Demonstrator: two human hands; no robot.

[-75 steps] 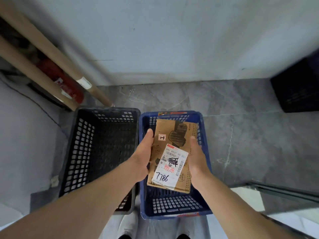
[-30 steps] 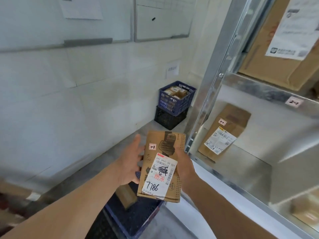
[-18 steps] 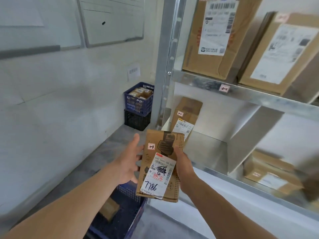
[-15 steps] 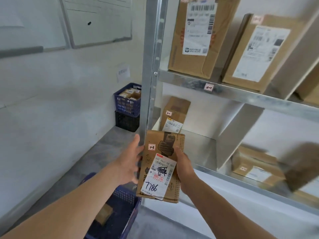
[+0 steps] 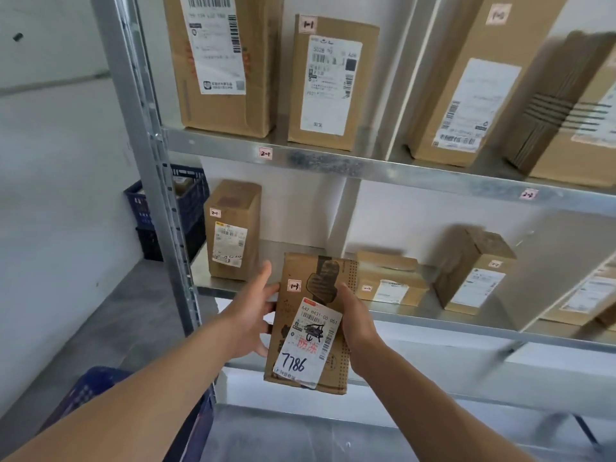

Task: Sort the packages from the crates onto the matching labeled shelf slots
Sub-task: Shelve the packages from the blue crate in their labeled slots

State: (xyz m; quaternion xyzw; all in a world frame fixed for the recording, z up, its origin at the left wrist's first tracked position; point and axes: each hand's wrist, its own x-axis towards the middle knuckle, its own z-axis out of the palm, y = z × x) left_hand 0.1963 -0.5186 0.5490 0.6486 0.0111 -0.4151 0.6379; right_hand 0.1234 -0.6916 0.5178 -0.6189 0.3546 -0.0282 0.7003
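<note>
**A:** What do we face?

**B:** A metal rack (image 5: 333, 165), with its post (image 5: 146, 145) at our left. Behind the post a blue crate (image 5: 191, 195) sits on a black crate (image 5: 156, 243). A second blue crate (image 5: 93, 388) lies low by our left arm.

**A:** How many boxes do we count?

**B:** Four on the upper shelf (image 5: 282, 138) and at least four on the lower shelf (image 5: 416, 311). The far right is too blurred to be sure. We read two slot tags on the beam, 2-1 (image 5: 265, 153) and 2-2 (image 5: 528, 194).

**A:** And our package?

**B:** The package (image 5: 313, 328) is upright in the air before the lower shelf, with its label toward us. It hides part of a flat box (image 5: 390, 281). Our left hand (image 5: 250, 315) holds its left edge, thumb up. Our right hand (image 5: 356, 321) grips the right edge, so the package lies between them.
</note>
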